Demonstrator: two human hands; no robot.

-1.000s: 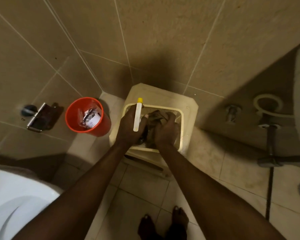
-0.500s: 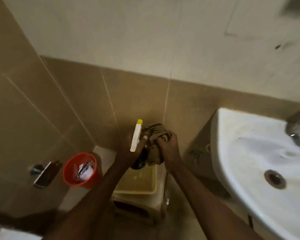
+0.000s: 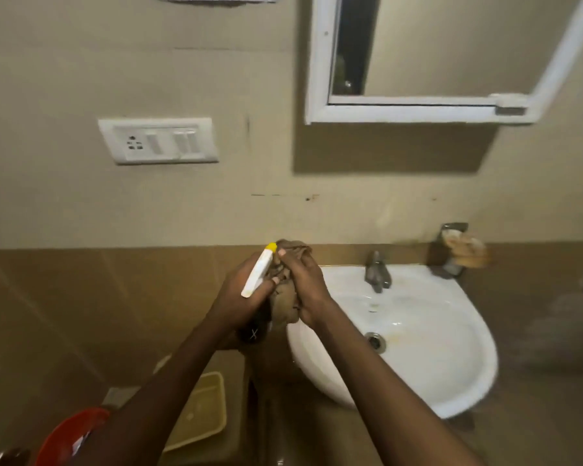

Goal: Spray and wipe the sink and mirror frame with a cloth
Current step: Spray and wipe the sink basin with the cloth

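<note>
Holding the sprayer (image 3: 257,272) in the left hand (image 3: 241,302) and bunched cloth (image 3: 285,306) in the right hand (image 3: 305,284) at frame centre, beside the sink (image 3: 451,358); crowded grips risk spraying the cloth or dropping it.

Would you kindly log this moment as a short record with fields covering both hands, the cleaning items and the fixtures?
left hand: left hand grips the spray bottle, its yellow tip pointing up
right hand: right hand holds the brown cloth bunched against the bottle
position: both hands raised beside the left rim of the sink
sink: white, with a tap at the back
mirror frame: white mirror frame on the wall above the sink, not touched
wall: switch plate to the left of the mirror
floor: red bin, cream tray
</note>
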